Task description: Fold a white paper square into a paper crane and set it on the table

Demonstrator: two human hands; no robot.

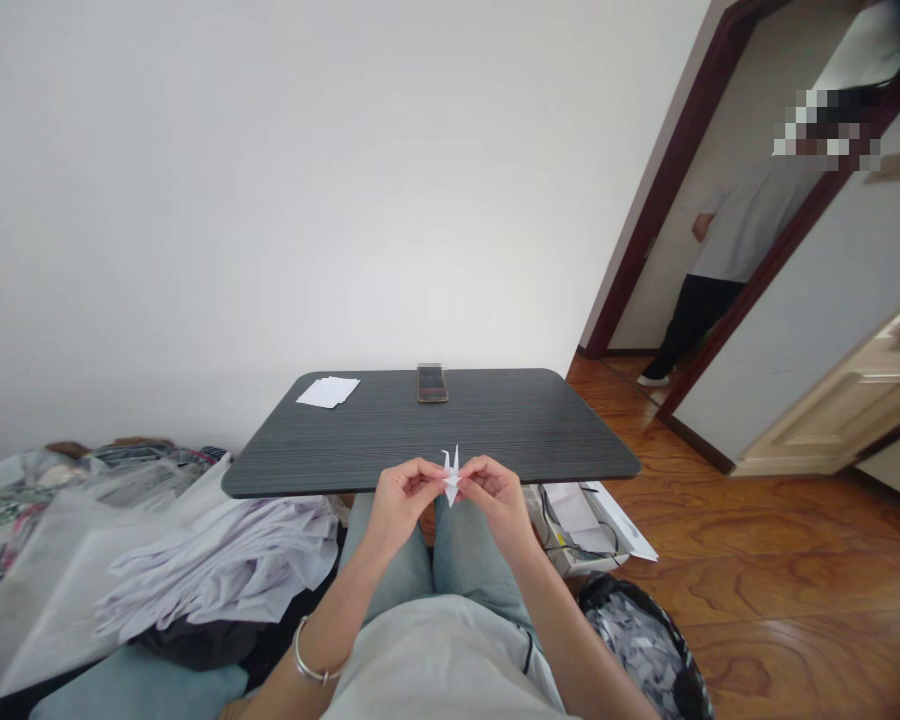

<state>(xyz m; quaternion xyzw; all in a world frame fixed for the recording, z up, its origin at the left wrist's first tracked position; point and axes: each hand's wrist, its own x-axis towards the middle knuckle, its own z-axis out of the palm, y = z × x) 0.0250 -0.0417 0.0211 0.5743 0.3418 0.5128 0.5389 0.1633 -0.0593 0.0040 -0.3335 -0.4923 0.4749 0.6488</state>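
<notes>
At the near edge of a dark grey tabletop with rounded corners [360, 440], two bare hands hold up between them one small folded piece of white paper [451, 482], which has the shape of a bird. Two thin points of this paper stand upward, the left one with its tip bent to the side, and a wider point is directed downward. The left hand [407, 497] pinches it from the left side, with thumb and forefinger closed together on the paper; the right hand [496, 497] does the same from the right side. On the left wrist there is a silver-coloured round bracelet [300, 655]. Farther back on the tabletop lie a small pile of flat white paper sheets [328, 392], on the left, and a dark rectangular phone [432, 384], near the middle of the far edge. Below the hands are legs in light blue jeans [465, 555]. Left of the legs lies a heap of pale crumpled cloth [225, 560]; right of them stands a white open box [586, 567] with papers and dark cables. Behind the doorway at right, another person in a light shirt [742, 225] stands.
</notes>
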